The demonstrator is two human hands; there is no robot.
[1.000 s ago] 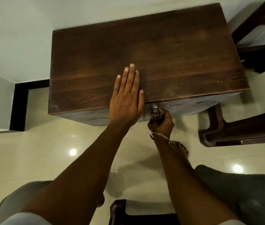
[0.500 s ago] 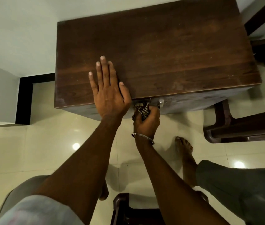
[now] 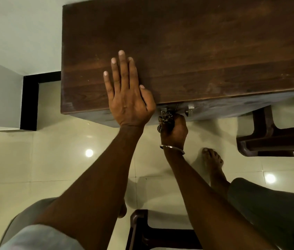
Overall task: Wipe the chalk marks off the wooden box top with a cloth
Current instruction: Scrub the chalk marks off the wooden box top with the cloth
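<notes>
A dark wooden box (image 3: 196, 51) fills the upper part of the view, its top bare apart from faint pale smudges near the front right. My left hand (image 3: 128, 94) lies flat on the top at the front edge, fingers spread. My right hand (image 3: 176, 128) is below the front edge, against the box's front face, fisted around a checked cloth (image 3: 165, 120). The cloth touches the left of two metal latches (image 3: 190, 109) on the front face. A metal bangle sits on my right wrist.
A dark wooden chair (image 3: 272, 138) stands right of the box. Another dark stool (image 3: 142, 230) is between my legs at the bottom. My bare right foot (image 3: 212, 159) rests on the glossy tiled floor. A black skirting corner (image 3: 30, 98) is at left.
My left hand slid left along the front edge, then stayed flat. My right hand with the cloth shifted left along the front face, from one latch to the other.
</notes>
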